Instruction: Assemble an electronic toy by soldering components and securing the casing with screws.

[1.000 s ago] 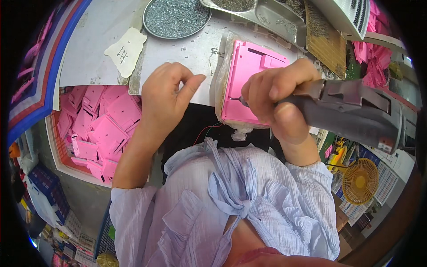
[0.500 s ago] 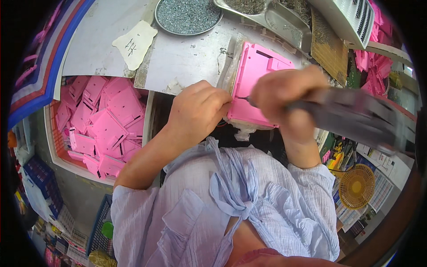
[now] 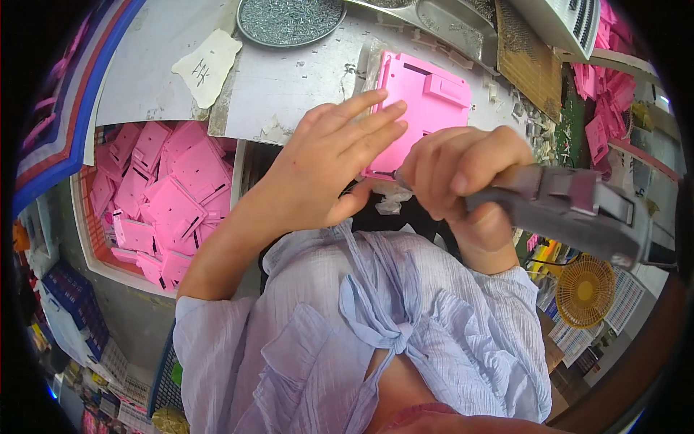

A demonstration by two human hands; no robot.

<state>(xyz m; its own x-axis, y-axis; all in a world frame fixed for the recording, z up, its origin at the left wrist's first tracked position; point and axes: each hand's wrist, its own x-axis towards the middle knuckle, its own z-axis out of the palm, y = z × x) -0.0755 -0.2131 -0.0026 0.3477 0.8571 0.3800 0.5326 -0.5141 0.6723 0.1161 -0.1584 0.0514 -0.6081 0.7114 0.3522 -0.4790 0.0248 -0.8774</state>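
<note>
ok so rt hand [image 3: 466, 166] is clenched round a dark power driver [image 3: 578, 206], nose pointing in at the near edge of the pink panel [image 3: 425, 112], and that panel's lying at the table [image 3: 289, 90] edge, a bit rt of ctr, w/ clear plastic wrap [image 3: 392, 200] poking out below it; lt hand [image 3: 314, 163] is spread by the panel's lt edge, grip released, fingers out long, nothing seen in it, tho the palm's turned away so can't swear to that; fingertips on or just over the pink, can't tell which; step in hand looks like driver work at that near edge, & the next move prob calls for a steady panel, bit lined up straight, lt fingers clear of it; small metal fasteners [image 3: 293, 18] sit in the round tray [image 3: 289, 45] up top; hard bits: bit tip's mostly lost by the rt fingers, so contact w/ the panel = can't tell, panel's near rt corner is blocked by that same hand, driver's back end runs toward the dark rim of the view, round tray's cropped at the top, and whatever's under the panel can't be made out
</note>
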